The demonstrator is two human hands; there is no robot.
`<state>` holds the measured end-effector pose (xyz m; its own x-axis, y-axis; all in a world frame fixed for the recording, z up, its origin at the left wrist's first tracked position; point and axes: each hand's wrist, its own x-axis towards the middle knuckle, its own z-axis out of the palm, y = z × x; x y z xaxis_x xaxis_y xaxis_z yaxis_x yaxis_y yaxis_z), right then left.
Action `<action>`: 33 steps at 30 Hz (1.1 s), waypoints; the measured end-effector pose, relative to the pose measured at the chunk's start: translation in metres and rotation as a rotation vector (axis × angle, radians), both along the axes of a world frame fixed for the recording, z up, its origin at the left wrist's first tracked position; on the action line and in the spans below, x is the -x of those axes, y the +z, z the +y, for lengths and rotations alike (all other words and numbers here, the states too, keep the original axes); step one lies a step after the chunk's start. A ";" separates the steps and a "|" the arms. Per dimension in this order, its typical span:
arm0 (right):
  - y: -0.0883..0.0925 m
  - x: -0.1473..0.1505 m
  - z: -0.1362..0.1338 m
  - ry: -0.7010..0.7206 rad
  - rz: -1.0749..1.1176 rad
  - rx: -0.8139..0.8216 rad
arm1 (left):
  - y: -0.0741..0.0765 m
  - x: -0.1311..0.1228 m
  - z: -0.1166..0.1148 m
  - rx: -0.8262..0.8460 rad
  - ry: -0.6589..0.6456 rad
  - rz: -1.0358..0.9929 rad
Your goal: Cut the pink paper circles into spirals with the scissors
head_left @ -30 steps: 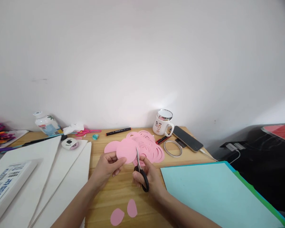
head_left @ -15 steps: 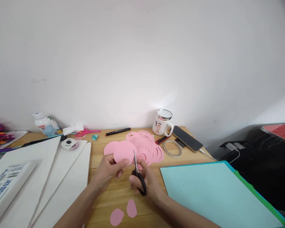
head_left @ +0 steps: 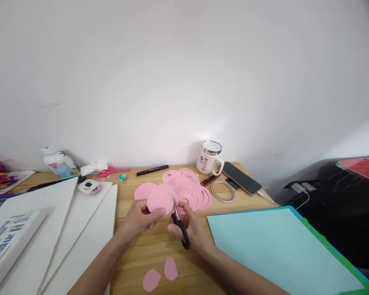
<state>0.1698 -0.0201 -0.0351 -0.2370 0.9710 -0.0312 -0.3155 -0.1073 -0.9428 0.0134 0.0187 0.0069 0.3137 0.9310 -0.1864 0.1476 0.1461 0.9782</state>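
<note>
Between the thumb and fingers of my left hand (head_left: 141, 219) is a round pink paper disc (head_left: 160, 199), held up above the table. My right hand (head_left: 190, 229) grips black-handled scissors (head_left: 182, 232), fingers in the loops. Their blades lie at the disc's right edge, pointing away from me. Behind the disc, a heap of pink paper cut-outs (head_left: 192, 188) with curved slits spreads over the table, and another pink disc (head_left: 144, 191) lies at its left. Two small pink petal-shaped pieces (head_left: 171, 268) (head_left: 151, 280) rest on the wood near me.
White boards (head_left: 89, 229) and a white box (head_left: 12, 241) lie left; a light blue sheet (head_left: 279, 246) lies right. Along the back stand a mug (head_left: 206, 159) and bottle (head_left: 60, 162), with a marker (head_left: 152, 170), pink scissors (head_left: 118, 171), tape roll (head_left: 222, 191) and phone (head_left: 242, 178) lying nearby.
The scissor blades look more closed, and the right hand's fingers have drawn in slightly. My left hand keeps its hold on the disc. The view has shifted a little.
</note>
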 end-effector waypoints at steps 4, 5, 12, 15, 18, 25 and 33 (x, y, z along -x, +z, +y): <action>-0.003 0.001 -0.001 -0.016 -0.047 -0.011 | -0.003 0.001 0.001 0.000 0.018 -0.032; -0.003 0.001 -0.001 -0.017 -0.053 -0.013 | -0.003 0.002 0.001 -0.002 0.020 -0.035; 0.005 0.002 -0.002 -0.060 -0.152 0.005 | -0.005 0.004 0.003 -0.023 0.025 -0.046; 0.006 0.002 -0.002 -0.041 -0.145 0.021 | -0.002 0.003 0.003 -0.030 0.021 -0.051; 0.005 0.001 -0.002 -0.035 -0.132 0.038 | 0.001 0.003 0.003 -0.041 0.003 -0.066; 0.005 0.003 -0.004 -0.016 -0.105 0.055 | 0.000 0.000 0.002 0.014 0.021 -0.167; 0.004 0.003 -0.004 -0.021 -0.047 0.021 | 0.000 -0.001 0.000 0.031 0.054 -0.055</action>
